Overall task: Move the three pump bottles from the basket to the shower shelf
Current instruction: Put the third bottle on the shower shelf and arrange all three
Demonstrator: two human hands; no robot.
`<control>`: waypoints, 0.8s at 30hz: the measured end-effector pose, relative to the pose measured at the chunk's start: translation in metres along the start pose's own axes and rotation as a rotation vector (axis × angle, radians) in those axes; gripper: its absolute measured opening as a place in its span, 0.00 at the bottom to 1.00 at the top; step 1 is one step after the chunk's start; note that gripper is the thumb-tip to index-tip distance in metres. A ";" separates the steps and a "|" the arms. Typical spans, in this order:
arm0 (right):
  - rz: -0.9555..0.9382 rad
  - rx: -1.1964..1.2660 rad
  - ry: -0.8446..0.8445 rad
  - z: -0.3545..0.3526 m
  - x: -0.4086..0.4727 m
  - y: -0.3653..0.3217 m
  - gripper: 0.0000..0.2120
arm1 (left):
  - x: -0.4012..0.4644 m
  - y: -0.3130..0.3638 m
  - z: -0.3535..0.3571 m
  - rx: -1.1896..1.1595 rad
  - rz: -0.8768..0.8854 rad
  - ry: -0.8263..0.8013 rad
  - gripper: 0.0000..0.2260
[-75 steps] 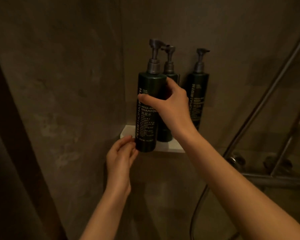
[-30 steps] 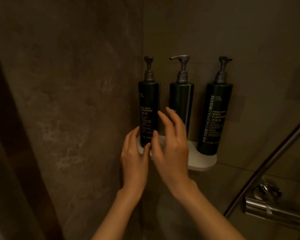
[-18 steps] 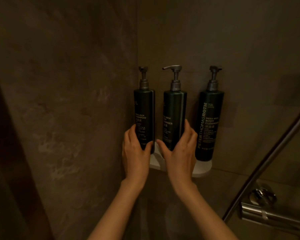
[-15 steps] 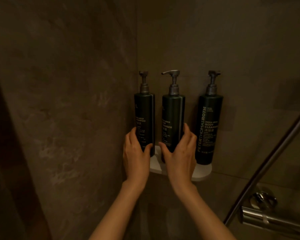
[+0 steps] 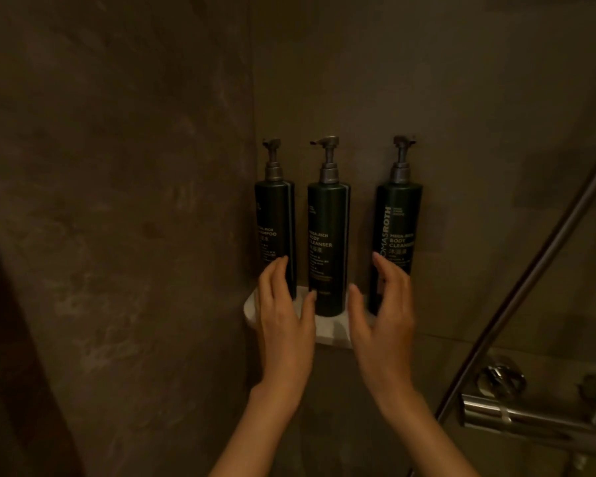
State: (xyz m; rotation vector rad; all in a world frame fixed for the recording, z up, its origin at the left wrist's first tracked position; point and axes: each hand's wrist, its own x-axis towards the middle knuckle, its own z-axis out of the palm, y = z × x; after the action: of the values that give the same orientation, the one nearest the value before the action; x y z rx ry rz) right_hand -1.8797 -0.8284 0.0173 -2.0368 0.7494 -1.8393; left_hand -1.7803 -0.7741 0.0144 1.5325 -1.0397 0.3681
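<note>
Feed is dim and warm-toned; I see no light source in view. The three dark green pump bottles (image 5: pixel 329 249) carry thin vertical highlights, labels legible but soft. Glare on the brushed-metal shower valve (image 5: pixel 516 413) lower right. The left edge sinks into shadow. Slight blur on my fingertips (image 5: pixel 379 261).

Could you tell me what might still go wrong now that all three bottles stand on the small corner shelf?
The right bottle stands near the outer end of the white shelf, so a nudge could tip it off. The open right hand is close in front of it and might catch it. The open left hand, close by the left bottle, could knock it into the middle bottle.
</note>
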 end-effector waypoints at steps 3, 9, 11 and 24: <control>0.091 0.015 0.070 -0.018 -0.009 0.017 0.24 | -0.013 0.010 0.010 -0.063 -0.021 -0.109 0.32; 0.267 0.032 -0.040 -0.023 0.012 0.039 0.31 | -0.003 0.016 0.030 -0.094 -0.085 -0.209 0.36; 0.286 -0.001 -0.075 -0.021 0.023 0.043 0.33 | 0.004 0.015 0.035 -0.109 -0.119 -0.178 0.35; 0.319 -0.037 -0.030 -0.005 0.043 0.050 0.37 | 0.030 0.008 0.055 -0.079 -0.185 -0.157 0.35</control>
State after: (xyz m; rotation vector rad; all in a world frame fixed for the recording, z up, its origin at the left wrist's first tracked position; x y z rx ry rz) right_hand -1.8919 -0.8927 0.0268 -1.8351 1.0392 -1.6218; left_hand -1.7872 -0.8357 0.0271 1.5900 -1.0110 0.0783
